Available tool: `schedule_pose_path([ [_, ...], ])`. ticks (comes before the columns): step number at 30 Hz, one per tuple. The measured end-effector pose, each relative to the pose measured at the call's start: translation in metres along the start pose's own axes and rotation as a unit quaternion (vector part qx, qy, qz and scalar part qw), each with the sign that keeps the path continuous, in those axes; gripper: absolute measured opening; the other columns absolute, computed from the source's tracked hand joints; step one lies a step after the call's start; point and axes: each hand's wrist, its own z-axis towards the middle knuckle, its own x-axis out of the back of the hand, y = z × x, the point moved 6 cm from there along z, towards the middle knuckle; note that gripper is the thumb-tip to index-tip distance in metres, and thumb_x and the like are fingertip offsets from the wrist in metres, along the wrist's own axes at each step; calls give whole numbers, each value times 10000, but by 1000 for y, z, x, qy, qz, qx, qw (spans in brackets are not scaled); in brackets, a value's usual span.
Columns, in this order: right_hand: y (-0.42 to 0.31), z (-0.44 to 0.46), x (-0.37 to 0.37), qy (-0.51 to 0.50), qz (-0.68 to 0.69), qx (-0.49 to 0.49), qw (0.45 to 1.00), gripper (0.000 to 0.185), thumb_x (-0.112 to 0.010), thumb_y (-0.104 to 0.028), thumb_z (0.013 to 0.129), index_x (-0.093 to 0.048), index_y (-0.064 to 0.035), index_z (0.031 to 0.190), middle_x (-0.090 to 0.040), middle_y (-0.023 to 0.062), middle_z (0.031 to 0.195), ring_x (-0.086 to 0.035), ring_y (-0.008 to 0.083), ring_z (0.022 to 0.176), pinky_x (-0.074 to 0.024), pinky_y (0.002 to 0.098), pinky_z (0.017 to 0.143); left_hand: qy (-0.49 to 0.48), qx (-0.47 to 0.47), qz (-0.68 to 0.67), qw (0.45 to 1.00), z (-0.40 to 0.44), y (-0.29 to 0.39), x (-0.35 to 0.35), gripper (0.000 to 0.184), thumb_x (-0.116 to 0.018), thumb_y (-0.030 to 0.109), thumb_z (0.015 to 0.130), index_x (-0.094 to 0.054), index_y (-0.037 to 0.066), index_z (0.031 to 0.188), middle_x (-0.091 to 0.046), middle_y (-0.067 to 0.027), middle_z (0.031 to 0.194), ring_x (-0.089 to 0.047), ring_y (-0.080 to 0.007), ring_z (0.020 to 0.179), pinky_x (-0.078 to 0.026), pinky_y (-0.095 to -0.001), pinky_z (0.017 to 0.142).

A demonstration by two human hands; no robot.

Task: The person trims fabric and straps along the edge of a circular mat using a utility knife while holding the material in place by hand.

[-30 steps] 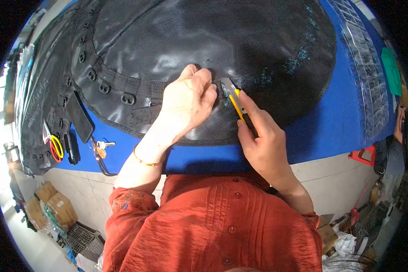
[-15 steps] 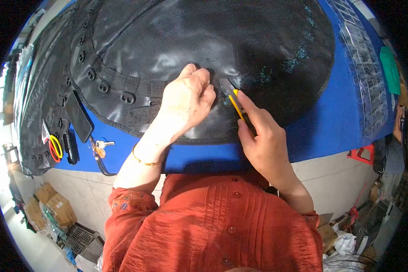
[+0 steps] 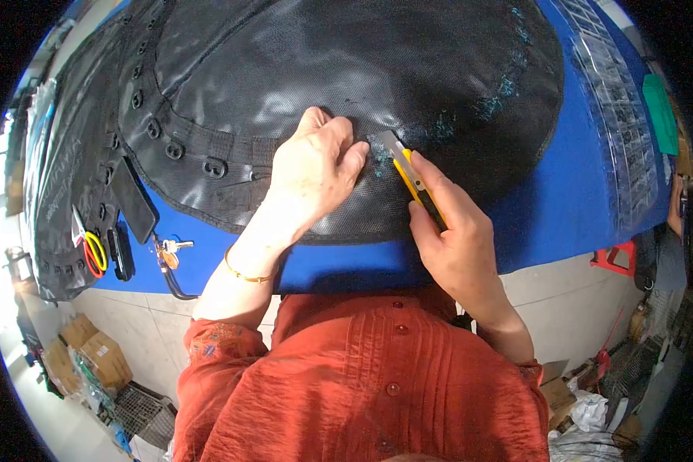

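Observation:
A large piece of black mesh fabric [image 3: 316,58] with a curved edge is spread over the blue table covering. My left hand [image 3: 312,169] is closed in a fist on it, fingers curled down as if gripping the mesh; the fingertips are hidden. In my right hand [image 3: 458,239] is a yellow utility knife [image 3: 416,185], its blade out and pointing up and left. The blade tip lies close to the mesh, just right of my left fingers. Teal thread scraps [image 3: 443,125] are scattered on the mesh right of the blade.
Scissors [image 3: 92,250], a black phone-like slab [image 3: 133,200] and keys [image 3: 175,246] lie at left. Black plastic buckles [image 3: 215,168] line a strap on the fabric. Clear plastic sheeting [image 3: 620,131] and a green item [image 3: 660,115] are at right. Cardboard boxes [image 3: 104,358] stand on the floor.
My right hand and the knife have shifted slightly right and down, and more of the knife's handle shows. My left hand stays closed, almost in place.

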Motion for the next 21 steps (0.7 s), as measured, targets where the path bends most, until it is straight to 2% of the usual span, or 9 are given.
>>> schedule_pose_path([
  [7,0,-2,-7,-13,-5,6,1000,608,-677,1,841,-528,-142,1414,-614,144,848,-644,341,730,-532,444,652,6,-33,-19,999,-2,1,-1,158,-700,110,858,-593,-1,822,-544,-177,847,-588,-355,767,-492,-422,704],
  [10,0,0,-8,-14,-11,13,1000,602,-674,-2,843,-529,-141,1411,-610,141,845,-639,341,725,-528,448,645,-6,-28,4,1000,-1,2,-1,131,-685,121,835,-613,17,802,-567,-174,870,-618,-351,815,-533,-428,742],
  [21,-4,5,-2,-34,-26,20,999,556,-677,-22,845,-560,-149,1374,-621,128,846,-656,334,723,-547,445,634,-8,-31,-4,999,0,1,-1,127,-672,107,831,-601,9,793,-567,-188,872,-612,-367,823,-530,-436,755],
])
